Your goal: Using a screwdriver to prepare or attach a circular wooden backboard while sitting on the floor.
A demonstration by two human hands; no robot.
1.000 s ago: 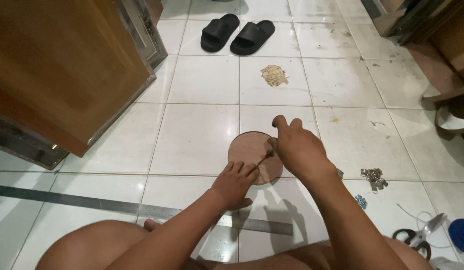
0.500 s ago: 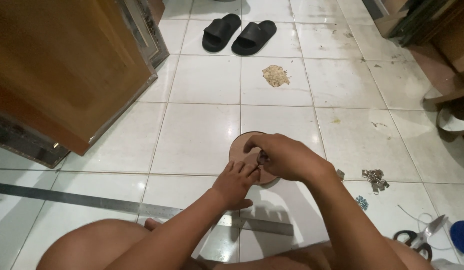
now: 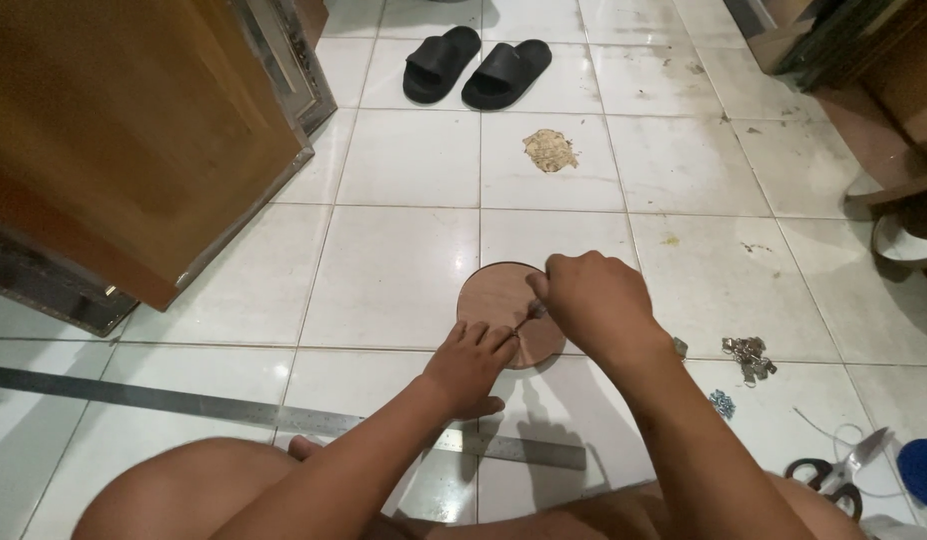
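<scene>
- A white glazed tile floor (image 3: 404,270) fills the scene, seen from above by a seated person whose bare legs show at the bottom edge.
- A large brown wooden cabinet door (image 3: 124,130) leans in at upper left, its lower corner near the floor.
- A long grey metal ruler (image 3: 234,410) lies flat across the tiles, passing under the left forearm.
- A pair of black rubber slide sandals (image 3: 479,65) sits side by side at the top, well apart from the work.
- A flat round disc of light brown wood (image 3: 499,305) lies on the floor in front of the person, between both hands.
- The right hand (image 3: 594,300) is closed around a thin pencil-like tool (image 3: 529,315), its tip on the disc.
- The left hand (image 3: 469,365) presses its fingers, held together, on the disc's near edge.
- Black-handled scissors (image 3: 834,470) lie at lower right.
- A small heap of pale wood shavings (image 3: 551,150) rests beyond the disc.
- A small cluster of metal clips (image 3: 749,352) lies to the right.
</scene>
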